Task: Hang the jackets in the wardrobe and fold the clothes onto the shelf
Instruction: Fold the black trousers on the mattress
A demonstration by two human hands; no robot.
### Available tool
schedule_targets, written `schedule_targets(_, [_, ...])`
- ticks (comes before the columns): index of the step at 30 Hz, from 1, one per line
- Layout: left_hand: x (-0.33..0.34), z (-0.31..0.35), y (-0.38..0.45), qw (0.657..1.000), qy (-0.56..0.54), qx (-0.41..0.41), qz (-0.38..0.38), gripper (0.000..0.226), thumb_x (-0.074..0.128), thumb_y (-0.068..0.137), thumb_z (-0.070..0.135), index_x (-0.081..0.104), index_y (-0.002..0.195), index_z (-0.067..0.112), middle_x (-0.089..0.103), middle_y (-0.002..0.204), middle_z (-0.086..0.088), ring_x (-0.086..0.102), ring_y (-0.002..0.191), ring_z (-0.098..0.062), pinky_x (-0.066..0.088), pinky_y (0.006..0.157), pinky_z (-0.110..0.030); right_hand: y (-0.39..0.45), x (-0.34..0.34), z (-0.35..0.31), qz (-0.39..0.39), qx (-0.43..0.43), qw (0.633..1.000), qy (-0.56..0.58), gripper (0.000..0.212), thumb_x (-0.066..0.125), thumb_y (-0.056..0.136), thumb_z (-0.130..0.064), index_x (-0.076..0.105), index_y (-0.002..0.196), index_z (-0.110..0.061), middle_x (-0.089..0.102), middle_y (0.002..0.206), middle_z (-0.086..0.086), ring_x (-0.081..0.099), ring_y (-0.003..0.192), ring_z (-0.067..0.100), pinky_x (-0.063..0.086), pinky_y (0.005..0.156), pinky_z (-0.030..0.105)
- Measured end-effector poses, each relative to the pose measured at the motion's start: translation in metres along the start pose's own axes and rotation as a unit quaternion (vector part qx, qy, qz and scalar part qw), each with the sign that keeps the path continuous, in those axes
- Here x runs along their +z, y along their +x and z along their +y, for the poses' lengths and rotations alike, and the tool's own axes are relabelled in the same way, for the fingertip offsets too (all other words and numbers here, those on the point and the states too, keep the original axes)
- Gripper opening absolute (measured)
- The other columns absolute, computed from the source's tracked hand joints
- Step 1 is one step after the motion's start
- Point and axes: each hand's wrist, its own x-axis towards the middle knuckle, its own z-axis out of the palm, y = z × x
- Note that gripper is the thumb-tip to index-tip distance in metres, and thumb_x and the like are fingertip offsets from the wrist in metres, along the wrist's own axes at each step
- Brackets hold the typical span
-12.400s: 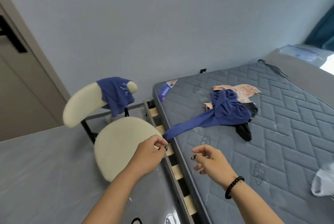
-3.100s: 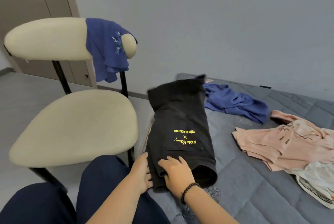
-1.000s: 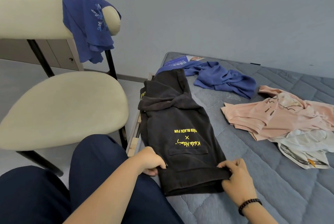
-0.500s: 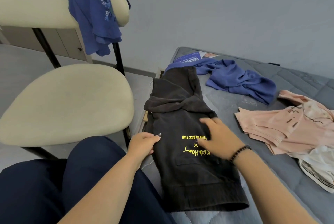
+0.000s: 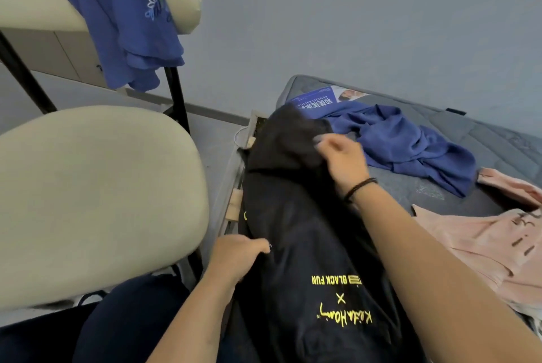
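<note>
A black hoodie with yellow print lies lengthwise along the left edge of the grey mattress. My right hand reaches to its far end and pinches the hood fabric. My left hand grips the garment's left edge near the middle. A crumpled blue garment lies beyond the hoodie. To the right a pink top is spread out on the mattress.
A cream chair with black legs stands close on the left, with a blue T-shirt draped over its backrest. My knee in dark trousers is at the bottom. A grey wall rises behind the bed, and wooden slats show beside the mattress.
My right hand has moved from the printed chest area up to the hood and taken hold of it. My left hand stays at the hoodie's left edge. The view has moved closer.
</note>
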Motion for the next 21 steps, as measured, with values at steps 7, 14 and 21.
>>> schedule_targets(7, [0.009,0.017,0.011,0.988,0.036,0.098,0.115,0.019,0.067,0.078,0.031,0.056,0.085,0.017,0.063,0.082,0.006,0.058,0.077,-0.012,0.039,0.062,-0.025,0.044,-0.023,0.05,0.011,0.282,0.959,0.005,0.051,0.054,0.081,-0.065,0.059,0.109,-0.023,0.06,0.107,-0.004,0.056,0.1,0.021,0.043,0.098,0.037])
schedule_targets(14, [0.004,0.043,0.087,0.981,-0.189,0.032,0.016,0.047,0.073,0.069,0.056,0.062,0.078,0.011,0.068,0.082,0.001,0.065,0.079,-0.018,0.05,0.077,-0.03,0.065,-0.011,0.05,-0.031,0.212,0.971,-0.109,0.03,0.064,0.084,-0.009,0.061,0.113,-0.014,0.066,0.11,0.012,0.062,0.098,0.03,0.051,0.089,0.039])
schedule_targets(21, [-0.003,0.047,0.118,0.96,-0.245,0.094,0.101,0.011,0.063,0.086,0.022,0.068,0.079,0.016,0.072,0.092,-0.01,0.066,0.091,-0.032,0.053,0.086,-0.049,0.093,-0.02,0.036,-0.051,0.194,0.958,0.205,0.039,0.049,0.085,0.008,0.066,0.109,-0.017,0.071,0.106,0.008,0.068,0.093,0.026,0.056,0.08,0.038])
